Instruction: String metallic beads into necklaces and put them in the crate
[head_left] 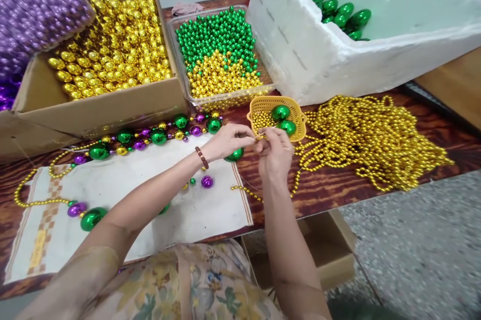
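With your hands as the centre of the clock and 12 pointing across the tabletop (330, 190), your left hand (231, 140) and right hand (276, 152) meet at the fingertips, both pinching a thin pale thread (260, 135); just what is on it there is too small to tell. A brown bead bracelet (202, 157) circles your left wrist. The thread is at the near side of a yellow basket (303, 117), which sits at 1 o'clock and holds two big green beads (280, 112) and a heap of small gold ones (262, 118). Beyond it, at 1 o'clock, a white foam box (319, 67) carries more green beads (344, 13); the dashes on its side do not resolve into readable marks. At 3 o'clock lies a tangle of gold bead chains (376, 134). At 11 o'clock a clear tub (232, 93) holds small green and gold beads, and at 10 o'clock stand a cardboard box (112, 97) of gold beads and, farther left, a purple bead pile (41, 19). At 9 o'clock runs a mixed bead strand (158, 136). A white towel (128, 180) spreads at 8 o'clock, a purple bead (206, 181) on it; its left end bears a checked band and a yellow patch (37, 248), any lettering too blurred to read.
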